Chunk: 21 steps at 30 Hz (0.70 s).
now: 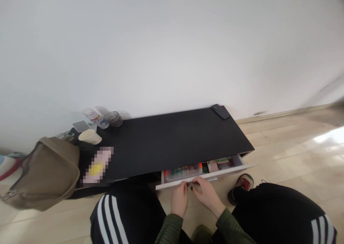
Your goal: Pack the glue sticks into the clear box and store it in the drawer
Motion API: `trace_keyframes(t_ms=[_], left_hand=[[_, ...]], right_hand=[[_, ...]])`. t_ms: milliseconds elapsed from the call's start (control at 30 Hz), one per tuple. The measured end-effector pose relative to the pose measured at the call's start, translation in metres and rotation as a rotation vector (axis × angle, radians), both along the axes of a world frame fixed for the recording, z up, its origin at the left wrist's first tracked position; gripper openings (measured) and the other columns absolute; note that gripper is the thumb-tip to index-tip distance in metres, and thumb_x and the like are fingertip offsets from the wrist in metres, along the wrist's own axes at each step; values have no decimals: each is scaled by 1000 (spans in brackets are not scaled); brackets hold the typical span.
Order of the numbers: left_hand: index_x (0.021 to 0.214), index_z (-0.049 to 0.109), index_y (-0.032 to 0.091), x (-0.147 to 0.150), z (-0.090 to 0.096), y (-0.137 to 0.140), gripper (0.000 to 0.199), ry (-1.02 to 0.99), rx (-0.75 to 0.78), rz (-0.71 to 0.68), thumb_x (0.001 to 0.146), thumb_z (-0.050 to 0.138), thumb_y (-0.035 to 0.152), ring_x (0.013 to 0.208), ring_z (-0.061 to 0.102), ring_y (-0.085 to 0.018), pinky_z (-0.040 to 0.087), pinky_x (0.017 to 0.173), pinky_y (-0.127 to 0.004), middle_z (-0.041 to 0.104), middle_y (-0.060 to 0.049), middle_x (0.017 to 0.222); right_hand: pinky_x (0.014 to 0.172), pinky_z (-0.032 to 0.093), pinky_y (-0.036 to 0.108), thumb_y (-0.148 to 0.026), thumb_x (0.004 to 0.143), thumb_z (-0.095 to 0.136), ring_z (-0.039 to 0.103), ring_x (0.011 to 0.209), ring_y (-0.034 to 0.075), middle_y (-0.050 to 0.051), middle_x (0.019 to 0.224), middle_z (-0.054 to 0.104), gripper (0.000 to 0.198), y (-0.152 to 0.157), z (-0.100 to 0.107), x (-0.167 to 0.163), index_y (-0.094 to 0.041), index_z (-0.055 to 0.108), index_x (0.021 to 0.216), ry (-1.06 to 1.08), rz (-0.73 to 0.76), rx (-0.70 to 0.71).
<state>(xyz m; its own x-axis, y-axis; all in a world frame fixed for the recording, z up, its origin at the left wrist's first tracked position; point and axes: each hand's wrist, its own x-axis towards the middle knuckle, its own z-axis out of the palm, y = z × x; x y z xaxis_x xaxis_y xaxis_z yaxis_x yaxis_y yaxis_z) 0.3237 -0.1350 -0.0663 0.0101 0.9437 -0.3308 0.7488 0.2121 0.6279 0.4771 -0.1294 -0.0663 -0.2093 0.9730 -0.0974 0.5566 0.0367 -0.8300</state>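
Observation:
My left hand [180,200] and my right hand [206,193] meet just in front of an open drawer [182,181]. The fingertips of both are pinched together around something small and dark, too tiny to make out. Inside the drawer, on the left, lies a clear plastic box with orange clasps [185,170]. A pale pink item [213,165] and a green and white packet [224,162] are to its right. The drawer sits under the black top of a low cabinet [172,136].
On the cabinet's left stand a paper cup [90,136], a spray can [95,117], a dark glass [114,118] and a brown bag [51,172]. A blurred pink and yellow item [98,167] lies nearby. A black keypad-like device [220,111] rests at the back right, against the wall.

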Motion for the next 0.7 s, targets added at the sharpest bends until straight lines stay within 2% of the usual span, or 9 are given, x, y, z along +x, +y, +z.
trace_keyframes(t_ms=[133, 233, 367, 433, 500, 600, 667, 700], left_hand=[[109, 63, 18, 2, -4, 19, 33, -81, 118, 36, 93, 35, 17, 102, 65, -22, 46, 92, -33, 71, -10, 108], [118, 60, 17, 0, -13, 29, 36, -191, 171, 82, 89, 40, 15, 114, 61, -20, 43, 101, -34, 67, -11, 121], [131, 54, 15, -4, -27, 33, 47, -228, 211, 145, 86, 41, 13, 124, 55, -20, 39, 107, -35, 59, -12, 134], [134, 52, 15, -5, -25, 30, 49, -202, 183, 119, 86, 41, 13, 122, 57, -19, 41, 105, -34, 58, -12, 136], [127, 59, 16, -6, -12, 22, 44, -126, 85, 18, 87, 42, 17, 113, 62, -21, 44, 99, -33, 65, -12, 126], [89, 74, 20, -12, 31, 5, 26, -13, -169, -278, 86, 49, 27, 87, 68, -23, 48, 83, -32, 74, -8, 86], [78, 74, 23, -21, 71, -6, 23, -161, -243, -484, 85, 55, 36, 75, 66, -20, 48, 75, -29, 70, -3, 73], [80, 74, 23, -25, 91, -10, 23, -325, -248, -566, 86, 56, 37, 72, 64, -18, 47, 73, -28, 70, -3, 74]], right_hand=[[101, 44, 37, -14, 76, 55, 59, 113, 24, 12, 116, 65, 39, 13, -6, 0, -17, 61, 114, 3, 20, 73], [108, 39, 40, -13, 76, 54, 54, 122, 24, 13, 126, 60, 46, 25, -9, 3, -16, 58, 122, -9, 10, 96], [111, 36, 42, -12, 76, 53, 48, 128, 24, 14, 133, 56, 53, 38, -11, 8, -17, 55, 129, -49, -8, 102], [111, 36, 41, -13, 76, 53, 48, 129, 23, 14, 135, 55, 54, 40, -7, 10, -17, 55, 131, -81, 21, 72], [107, 39, 40, -15, 76, 55, 52, 125, 25, 14, 132, 58, 52, 37, 6, 14, -17, 58, 128, -131, 100, -4], [90, 46, 37, -22, 74, 63, 63, 102, 27, 11, 107, 70, 34, 22, 48, 28, -19, 71, 107, -192, 310, -185], [74, 47, 32, -28, 78, 64, 64, 79, 21, 5, 84, 72, 18, 9, 88, 41, -23, 74, 92, -89, 468, -255], [69, 46, 31, -32, 81, 64, 62, 72, 18, 2, 78, 71, 17, 3, 107, 48, -25, 74, 92, 51, 509, -252]])
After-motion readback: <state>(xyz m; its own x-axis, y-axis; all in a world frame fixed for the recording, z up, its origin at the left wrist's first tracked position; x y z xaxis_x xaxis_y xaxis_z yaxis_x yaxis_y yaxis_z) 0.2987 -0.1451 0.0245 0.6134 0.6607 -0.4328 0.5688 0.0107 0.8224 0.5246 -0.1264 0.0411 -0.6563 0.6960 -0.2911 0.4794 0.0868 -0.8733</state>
